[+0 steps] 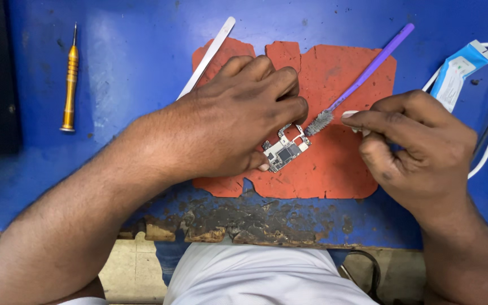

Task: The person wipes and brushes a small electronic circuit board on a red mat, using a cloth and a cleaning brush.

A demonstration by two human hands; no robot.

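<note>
Left hand (238, 113) pins circuit board (285, 151) on red mat (340, 164) — right hand (413, 141) pinches purple brush (362, 76), bristles touching board edge; cleaning looks mid-way, board bare, unassembled.

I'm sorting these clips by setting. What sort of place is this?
Most likely a small electronics repair bench. The left hand pins a small circuit board on a worn orange mat, with a purple cleaning brush at the board and a precision screwdriver lying nearby.

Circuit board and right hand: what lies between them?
In the head view, the grey bristle head of the purple brush lies between the circuit board and the right hand, over the orange mat.
</note>
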